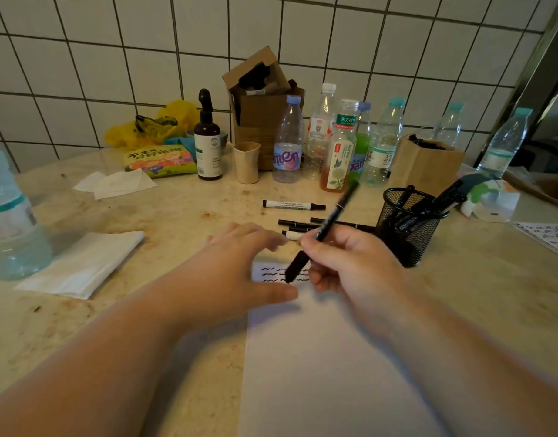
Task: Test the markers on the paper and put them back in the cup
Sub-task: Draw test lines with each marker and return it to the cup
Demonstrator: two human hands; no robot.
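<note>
A person's two bare forearms reach forward over a pale, stained stone table [177, 216], seen from a camera on the person's head. The right hand [350, 266] grips a black marker [326, 230], with the fingers curled round its barrel; the marker slants up and away to the right, and its tip touches a white sheet of paper [318, 357] that lies flat in front of the person. Several short wavy black lines [271, 274] are drawn near the far edge of the paper, just beside the tip. The left hand [240, 269] rests at the paper's far left corner with its fingers spread and fairly straight, the thumb pointing toward the marker tip. Just beyond the hands, four loose markers [293, 205] lie on the table, one apart and farther back, the others close together. To their right stands a black mesh cup [410, 228] holding more markers. Farther back, along a white tiled wall [397, 42], stand several plastic bottles [288, 140], a dark pump bottle [207, 137], a small beige cup [247, 162], an open cardboard box [258, 99] and a colourful snack packet [161, 159]. A folded white tissue [85, 263] lies to the left, near a large water bottle [10, 216].
</note>
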